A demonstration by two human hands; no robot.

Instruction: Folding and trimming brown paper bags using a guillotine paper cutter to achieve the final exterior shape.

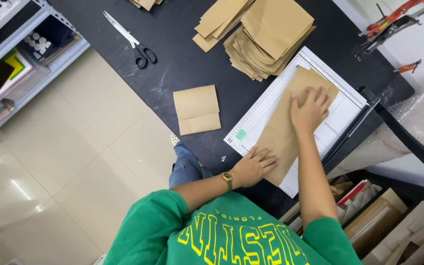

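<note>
My left hand point(253, 167) flat, fingers spread on the near end of a long brown kraft paper sheet point(283, 130), my right hand point(310, 110) pressing its far end open-palmed, sheet lying on a white gridded paper trimmer point(266, 110), black table point(182, 64), stacked brown paper pieces point(266, 37) beyond, black-handled scissors point(131, 41) left.

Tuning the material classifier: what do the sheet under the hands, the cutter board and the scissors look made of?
Sheet: kraft paper, matte brown, lying flat. Cutter board: likely white plastic or coated board, gridded. Scissors: shiny metal blades, black handles, probably plastic.
</note>
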